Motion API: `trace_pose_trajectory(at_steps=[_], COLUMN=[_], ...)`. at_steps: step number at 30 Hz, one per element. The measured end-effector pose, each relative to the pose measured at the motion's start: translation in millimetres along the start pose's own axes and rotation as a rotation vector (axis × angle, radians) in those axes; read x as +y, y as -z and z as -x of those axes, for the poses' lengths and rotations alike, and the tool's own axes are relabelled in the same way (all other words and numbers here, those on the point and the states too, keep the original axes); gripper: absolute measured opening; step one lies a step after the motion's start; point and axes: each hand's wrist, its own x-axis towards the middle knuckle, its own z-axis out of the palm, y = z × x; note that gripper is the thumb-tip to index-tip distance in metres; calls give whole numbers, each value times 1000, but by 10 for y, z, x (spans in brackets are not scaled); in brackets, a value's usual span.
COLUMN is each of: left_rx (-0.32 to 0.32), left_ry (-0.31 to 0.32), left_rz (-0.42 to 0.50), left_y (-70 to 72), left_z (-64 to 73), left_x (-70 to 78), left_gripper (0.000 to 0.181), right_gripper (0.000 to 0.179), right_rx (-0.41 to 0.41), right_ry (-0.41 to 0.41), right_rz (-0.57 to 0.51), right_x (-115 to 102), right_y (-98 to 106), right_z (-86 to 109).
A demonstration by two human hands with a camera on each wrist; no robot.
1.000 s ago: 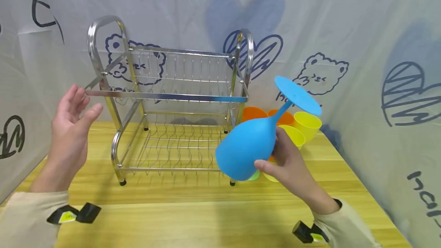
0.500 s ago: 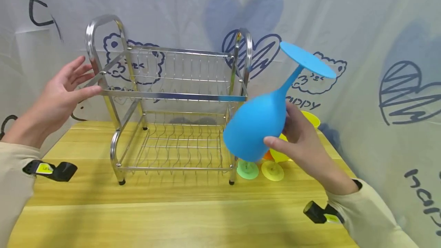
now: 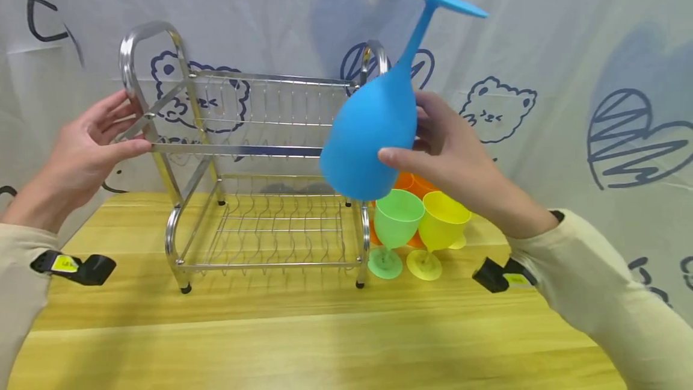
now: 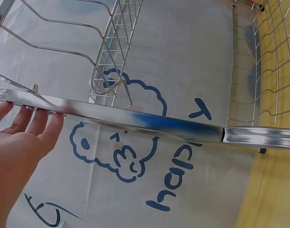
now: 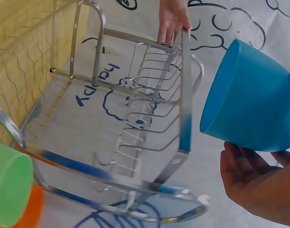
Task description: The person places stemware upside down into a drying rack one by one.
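My right hand [image 3: 455,149] grips a blue goblet [image 3: 373,134] by its bowl, thumb in front and fingers behind. The goblet is tilted upside down, foot up and mouth toward the lower left, in front of the upper right part of a chrome two-tier dish rack [image 3: 243,150]. In the right wrist view the goblet's bowl [image 5: 254,99] stands apart from the rack. My left hand [image 3: 89,149] touches the rack's upper left corner. Its fingertips [image 4: 54,123] rest on the side rail, fingers fairly straight, with the thumb at the front bar.
Right of the rack, a green goblet [image 3: 399,216] and a yellow goblet [image 3: 444,216] stand upright on the wooden table [image 3: 271,342]. Orange cups [image 3: 419,184] show behind them, partly hidden. A printed curtain [image 3: 541,35] encloses the back and sides.
My right hand has raised the blue goblet, moved it left at the end, and turned its foot higher. My left hand has shifted from beside the rack onto its upper left corner.
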Motion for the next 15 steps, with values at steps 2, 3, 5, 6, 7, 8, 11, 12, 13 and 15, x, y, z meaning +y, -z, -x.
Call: trace_pose_trajectory(at_steps=[2,3,5,6,7,8,11,12,13,15], left_rx=[8,11,11,11,11,10,8,8,5,-1], left_ry=[-7,-10,-16,-19,-21,-22,-19,-17,-14,-10], left_rz=[-9,-11,4,11,12,13,17,13,18,23], left_y=[6,10,11,11,11,9,4,1,0,-2], left_z=[6,9,10,9,8,5,0,0,-2,0], left_x=[-8,-13,-21,-25,-30,-34,-47,-52,-55,-62], left_gripper=[80,80,80,80,80,80,81,81,81,80], right_gripper=[70,71,71,72,71,72,72,73,73,75], right_rx=[-5,-7,-9,-12,-13,-14,-9,-4,1,12], right_ry=[8,14,36,52,68,80,95,94,88,70], right_rz=[15,22,32,35,32,31,43,50,62,98], right_x=[-76,-115,-194,-236,-276,-320,-444,-479,-507,-547], right_y=[-34,-56,-104,-130,-154,-176,-230,-248,-266,-310], right_z=[-84,-126,-209,-250,-291,-330,-448,-490,-532,-624])
